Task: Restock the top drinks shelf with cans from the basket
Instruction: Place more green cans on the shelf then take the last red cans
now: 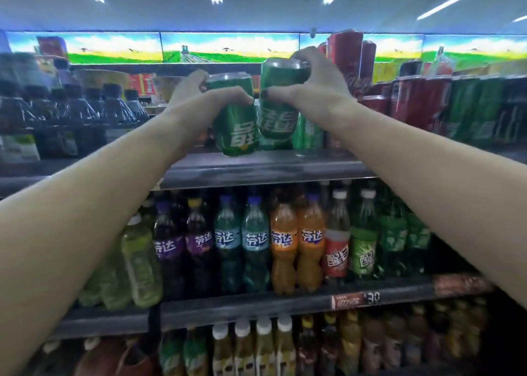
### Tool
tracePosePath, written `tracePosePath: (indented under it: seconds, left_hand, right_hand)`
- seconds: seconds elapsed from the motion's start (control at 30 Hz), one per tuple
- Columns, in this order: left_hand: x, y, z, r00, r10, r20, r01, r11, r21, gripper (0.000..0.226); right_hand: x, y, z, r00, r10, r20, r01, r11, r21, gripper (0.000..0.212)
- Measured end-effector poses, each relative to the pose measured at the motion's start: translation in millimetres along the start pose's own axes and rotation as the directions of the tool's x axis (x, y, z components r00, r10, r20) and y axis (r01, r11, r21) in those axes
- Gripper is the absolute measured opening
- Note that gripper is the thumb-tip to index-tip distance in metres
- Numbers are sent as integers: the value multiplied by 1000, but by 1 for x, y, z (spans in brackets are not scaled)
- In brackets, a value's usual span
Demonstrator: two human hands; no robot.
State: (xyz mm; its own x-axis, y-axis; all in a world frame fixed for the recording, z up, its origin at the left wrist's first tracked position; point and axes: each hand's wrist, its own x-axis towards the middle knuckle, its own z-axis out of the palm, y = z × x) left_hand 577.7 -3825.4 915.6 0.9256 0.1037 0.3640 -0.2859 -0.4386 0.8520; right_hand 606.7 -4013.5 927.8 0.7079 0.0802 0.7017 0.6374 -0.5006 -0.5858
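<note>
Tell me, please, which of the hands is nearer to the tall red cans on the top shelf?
The right hand. It grips a green can just left of the tall red cans, nearly beside them. The left hand grips another green can farther left, beyond the right one.

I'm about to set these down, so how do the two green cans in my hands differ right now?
The left-hand can sits lower, at the top shelf's front edge; the right-hand can is held higher and further back. The left hand grips its can around the side; the right hand curls over its can's top. Each can tilts toward the other. Both are green with white lettering.
</note>
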Motion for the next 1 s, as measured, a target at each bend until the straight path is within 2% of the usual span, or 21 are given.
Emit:
tracePosePath:
  seconds: [0.03,0.1,0.17,0.2,0.3,0.43,0.57,0.77,0.87,0.93,1.0]
  left_hand:
    - [3,-4,-3,999,10,-46,-13,999,-44,23]
    - [20,-19,-6,994,57,-95,-68,991,-118,52]
    - [21,-20,-4,991,66,-119,-81,989,-126,76]
    - [21,-18,-3,991,72,-111,-86,988,-126,80]
    - [25,-16,-2,988,72,-133,-90,987,-132,79]
    - [27,-11,3,977,91,-190,-105,992,-66,80]
    - [30,-9,10,979,91,-183,-102,993,-52,59]
    - [31,-11,14,980,86,-178,-94,995,-39,74]
    - [32,-12,15,978,92,-185,-100,994,-33,67]
    - [34,-13,15,977,95,-190,-101,995,-25,68]
    - [36,-13,14,977,98,-192,-102,995,-16,67]
  right_hand:
    - [5,3,3,999,-28,37,31,996,-81,74]
    - [13,11,13,993,-59,98,78,975,-209,76]
    - [21,20,23,993,-70,95,95,948,-303,82]
    - [24,23,26,994,-70,79,93,929,-359,87]
    - [33,34,33,994,-72,80,104,833,-544,86]
    - [37,50,36,990,-99,102,142,765,-628,81]
    - [42,59,35,991,-80,105,131,708,-694,84]
    - [42,63,41,987,-86,137,160,632,-758,90]
    - [38,66,42,974,-184,132,220,634,-741,83]
    - [36,68,37,936,-309,170,334,620,-710,70]
    - [35,70,32,918,-341,201,381,628,-678,59]
